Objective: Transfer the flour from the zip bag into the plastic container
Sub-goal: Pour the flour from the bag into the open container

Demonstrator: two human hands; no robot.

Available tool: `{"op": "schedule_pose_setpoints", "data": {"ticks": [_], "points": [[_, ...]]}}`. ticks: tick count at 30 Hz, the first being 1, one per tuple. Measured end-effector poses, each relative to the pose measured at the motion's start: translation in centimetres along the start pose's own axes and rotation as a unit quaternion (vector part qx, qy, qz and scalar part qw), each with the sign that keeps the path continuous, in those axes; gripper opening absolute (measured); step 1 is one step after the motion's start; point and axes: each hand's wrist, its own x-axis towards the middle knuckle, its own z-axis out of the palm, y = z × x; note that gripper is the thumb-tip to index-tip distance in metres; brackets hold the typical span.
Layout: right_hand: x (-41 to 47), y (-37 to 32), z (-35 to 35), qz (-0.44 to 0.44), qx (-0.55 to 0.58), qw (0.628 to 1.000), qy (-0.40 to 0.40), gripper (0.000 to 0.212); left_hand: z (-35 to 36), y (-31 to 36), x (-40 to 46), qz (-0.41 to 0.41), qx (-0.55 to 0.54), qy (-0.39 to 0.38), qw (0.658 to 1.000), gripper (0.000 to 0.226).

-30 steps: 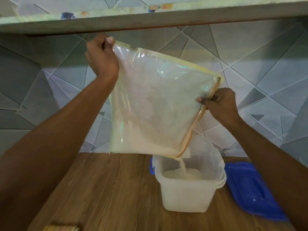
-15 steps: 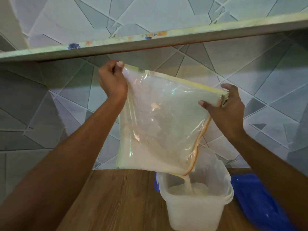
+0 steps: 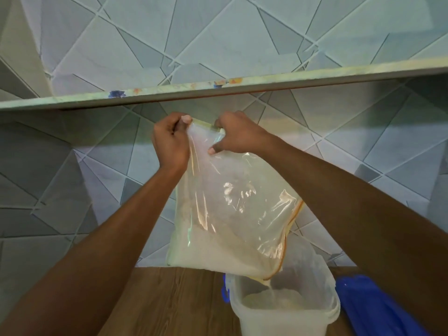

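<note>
Hands: left hand, right hand pinch zip bag top edge.

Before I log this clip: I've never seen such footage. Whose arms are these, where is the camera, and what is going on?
There is no machine here. The camera sits on a person's head and looks forward and down, so the two arms reaching in from below are that person's own.

The left hand and the right hand both grip the raised end of a clear zip bag, close together. The bag hangs tilted, with its open corner lowest, and flour trickles from there into a translucent plastic container on the wooden table.

A blue lid lies to the container's right. Behind are a patterned tiled wall and a shelf edge.
</note>
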Motion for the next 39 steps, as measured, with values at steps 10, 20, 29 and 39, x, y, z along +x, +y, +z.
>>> {"op": "schedule_pose_setpoints", "data": {"ticks": [10, 20, 29, 39], "points": [[0.3, -2.1, 2.9, 0.012, 0.046, 0.995, 0.083, 0.037, -3.2, -1.8, -1.6, -0.034, 0.007, -0.030, 0.999, 0.023], [-0.6, -2.5, 3.9, -0.005, 0.022, 0.988, 0.151, 0.035, -10.7, -13.9, -18.5, -0.504, -0.006, -0.070, 0.861, 0.023], [-0.9, -1.6, 4.1, -0.040, 0.021, 0.982, 0.184, 0.034, -11.6, -16.7, -24.3, -0.637, -0.288, 0.114, 0.706, 0.029], [-2.2, 1.9, 3.0, -0.050, 0.060, 0.976, 0.204, 0.028, -10.3, -16.6, -24.3, -0.561, -0.226, 0.157, 0.781, 0.027]]}}
